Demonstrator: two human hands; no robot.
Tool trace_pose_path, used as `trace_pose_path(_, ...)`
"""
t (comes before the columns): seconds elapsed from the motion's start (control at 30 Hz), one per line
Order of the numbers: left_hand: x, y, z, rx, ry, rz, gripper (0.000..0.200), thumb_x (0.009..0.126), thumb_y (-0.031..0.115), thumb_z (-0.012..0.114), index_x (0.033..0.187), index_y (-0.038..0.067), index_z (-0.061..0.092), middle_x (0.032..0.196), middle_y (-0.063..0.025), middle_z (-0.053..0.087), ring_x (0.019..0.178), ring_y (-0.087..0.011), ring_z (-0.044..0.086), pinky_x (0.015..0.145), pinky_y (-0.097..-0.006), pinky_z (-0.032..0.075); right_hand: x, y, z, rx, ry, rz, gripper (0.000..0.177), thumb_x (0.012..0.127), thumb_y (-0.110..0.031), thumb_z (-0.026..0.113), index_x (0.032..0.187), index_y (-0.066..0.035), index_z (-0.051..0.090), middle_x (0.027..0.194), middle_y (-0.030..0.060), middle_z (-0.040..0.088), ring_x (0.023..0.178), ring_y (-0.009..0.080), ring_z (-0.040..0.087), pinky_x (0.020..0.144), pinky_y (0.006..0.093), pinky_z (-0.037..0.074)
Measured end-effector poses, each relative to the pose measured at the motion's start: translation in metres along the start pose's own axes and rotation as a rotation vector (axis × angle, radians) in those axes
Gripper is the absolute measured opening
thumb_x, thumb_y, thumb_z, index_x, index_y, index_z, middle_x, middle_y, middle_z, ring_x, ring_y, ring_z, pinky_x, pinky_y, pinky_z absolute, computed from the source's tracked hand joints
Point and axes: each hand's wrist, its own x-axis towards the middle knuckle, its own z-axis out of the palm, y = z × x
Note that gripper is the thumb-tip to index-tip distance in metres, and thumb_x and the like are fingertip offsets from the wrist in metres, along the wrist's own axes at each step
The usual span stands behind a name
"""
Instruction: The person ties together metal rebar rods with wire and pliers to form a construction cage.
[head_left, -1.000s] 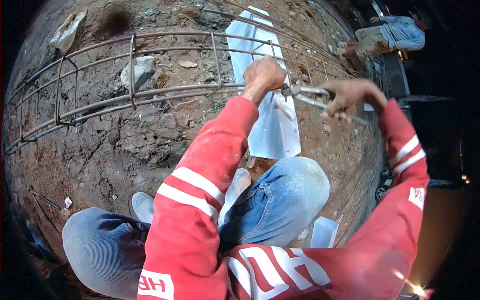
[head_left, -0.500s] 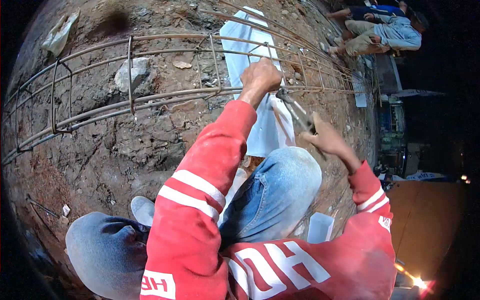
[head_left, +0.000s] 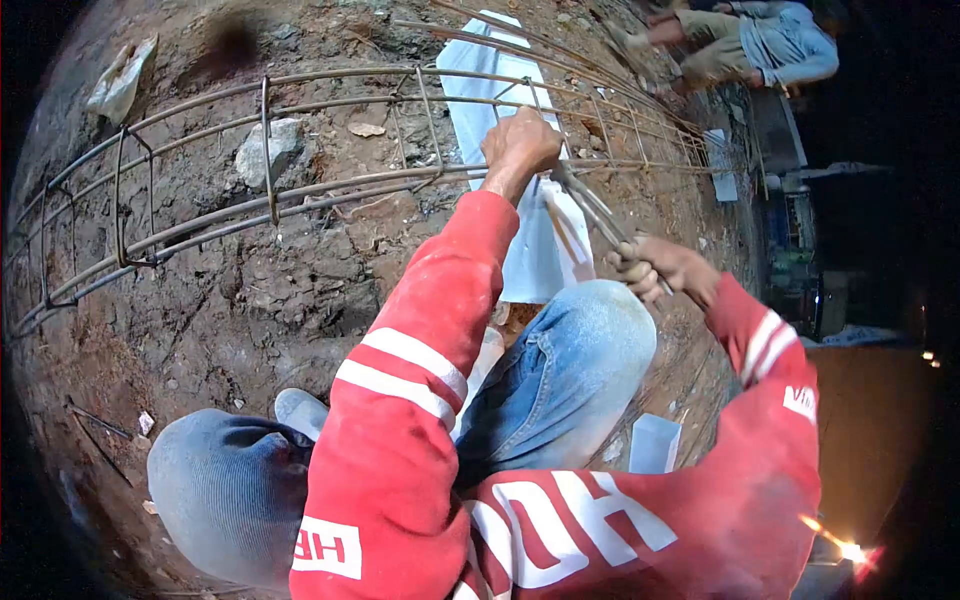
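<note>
A long rebar cage (head_left: 345,187) of thin bars and square stirrups runs across the dirt in front of me. My left hand (head_left: 520,145) is closed in a fist on the cage, where a stirrup meets the bars; its fingertips are hidden. Long-handled pincers (head_left: 592,208) slant from the bars beside that fist, and their jaws touch or nearly touch the lower bar. My right hand (head_left: 662,268) has its fingers wrapped around the pincers' handles, above my bent knee. Beneath the cage lies a white sheet (head_left: 540,262).
Several loose bars (head_left: 520,45) run along the cage's far side. A pale rock (head_left: 268,152) lies behind the near bars. At the upper right stands another person (head_left: 770,50). A white piece (head_left: 655,445) lies by my leg, and a bright light (head_left: 852,552) shines lower right.
My right hand's fingers have closed around the pincers' handles, where they were looser before. My left hand stays on the cage. The other person has shifted, and the view has moved slightly.
</note>
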Motion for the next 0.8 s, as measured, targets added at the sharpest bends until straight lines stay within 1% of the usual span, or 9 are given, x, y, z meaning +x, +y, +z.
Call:
trace_pose_path(0.07, 0.003, -0.001, 0.003, 0.0, 0.028, 0.02, 0.038, 0.072, 0.023, 0.058, 0.098, -0.003, 0.069, 0.104, -0.0278, 0.066, 0.099, -0.0419, 0.064, 0.086, -0.0451, 0.051, 0.032, 0.035, -0.015, 0.677, -0.631, 0.042, 0.032, 0.086, -0.038, 0.069, 0.092, -0.011, 0.053, 0.058, -0.0082, 0.041, 0.041, 0.0043, 0.032, 0.037, 0.0232, 0.028)
trace_pose_path(0.23, 0.004, -0.002, 0.003, 0.009, 0.051, 0.03, 0.037, 0.075, 0.023, 0.058, 0.1, -0.002, 0.069, 0.105, -0.0287, 0.065, 0.101, -0.0429, 0.063, 0.088, -0.0467, 0.049, 0.03, 0.029, 0.015, 0.047, -0.008, -0.322, 0.03, 0.084, -0.025, 0.067, 0.104, -0.007, 0.054, 0.068, 0.0011, 0.049, 0.056, 0.0146, 0.048, 0.05, 0.0281, 0.04)
trace_pose_path(0.3, 0.008, -0.007, 0.007, 0.02, 0.031, 0.064, 0.036, 0.076, 0.021, 0.055, 0.102, 0.0, 0.069, 0.106, -0.0279, 0.065, 0.103, -0.0433, 0.063, 0.089, -0.047, 0.049, 0.016, 0.027, 0.026, -0.685, 0.767, -0.29, 0.038, 0.081, -0.022, 0.068, 0.11, -0.002, 0.053, 0.08, 0.0091, 0.058, 0.074, 0.0255, 0.058, 0.065, 0.0361, 0.048)
trace_pose_path(0.33, 0.007, -0.005, 0.007, 0.027, 0.026, 0.07, 0.036, 0.076, 0.021, 0.055, 0.102, 0.0, 0.069, 0.106, -0.0279, 0.065, 0.103, -0.0433, 0.063, 0.089, -0.047, 0.049, 0.003, 0.015, 0.033, -0.675, 0.772, -0.289, 0.038, 0.081, -0.022, 0.068, 0.11, -0.002, 0.053, 0.08, 0.0091, 0.058, 0.074, 0.0255, 0.058, 0.065, 0.0361, 0.048)
trace_pose_path(0.4, 0.003, -0.002, 0.006, 0.074, 0.053, 0.023, 0.035, 0.076, 0.02, 0.056, 0.101, 0.0, 0.069, 0.106, -0.0277, 0.066, 0.103, -0.0424, 0.063, 0.089, -0.0467, 0.049, -0.022, -0.007, 0.047, -1.086, 1.274, -0.394, 0.039, 0.081, -0.021, 0.067, 0.11, 0.001, 0.053, 0.098, 0.0208, 0.06, 0.092, 0.0348, 0.061, 0.077, 0.0431, 0.049)
trace_pose_path(0.43, 0.003, -0.002, 0.006, 0.077, 0.051, 0.02, 0.035, 0.075, 0.02, 0.056, 0.101, 0.0, 0.069, 0.106, -0.0275, 0.066, 0.103, -0.0417, 0.063, 0.089, -0.0465, 0.049, -0.018, 0.002, 0.044, -1.076, 1.287, -0.52, 0.036, 0.083, -0.022, 0.066, 0.11, -0.001, 0.054, 0.089, 0.0165, 0.061, 0.083, 0.0363, 0.063, 0.072, 0.0453, 0.049)
trace_pose_path(0.53, 0.006, -0.005, 0.007, 0.048, 0.021, 0.036, 0.036, 0.075, 0.02, 0.056, 0.101, -0.001, 0.069, 0.107, -0.0275, 0.065, 0.103, -0.0417, 0.063, 0.089, -0.0466, 0.049, 0.003, 0.024, 0.033, -1.073, 1.15, -0.478, 0.033, 0.086, -0.029, 0.066, 0.104, -0.003, 0.053, 0.069, 0.0109, 0.059, 0.054, 0.0349, 0.057, 0.055, 0.0451, 0.05)
trace_pose_path(0.67, 0.004, 0.0, 0.001, 0.06, 0.031, 0.011, 0.036, 0.075, 0.021, 0.057, 0.101, -0.002, 0.069, 0.107, -0.0274, 0.065, 0.103, -0.0419, 0.063, 0.089, -0.0464, 0.049, 0.036, 0.038, 0.002, -0.944, 0.847, -0.581, 0.025, 0.092, -0.029, 0.061, 0.087, -0.006, 0.052, 0.054, 0.0006, 0.051, 0.044, 0.0249, 0.051, 0.043, 0.0334, 0.045)
trace_pose_path(0.8, 0.003, -0.005, 0.012, 0.071, 0.018, 0.013, 0.037, 0.075, 0.021, 0.057, 0.101, -0.001, 0.069, 0.107, -0.0271, 0.065, 0.104, -0.0415, 0.063, 0.089, -0.0458, 0.049, 0.074, 0.075, 0.018, 0.128, 0.02, -0.363, 0.023, 0.088, -0.027, 0.064, 0.095, -0.007, 0.056, 0.066, -0.0002, 0.059, 0.051, 0.0128, 0.055, 0.044, 0.024, 0.044)
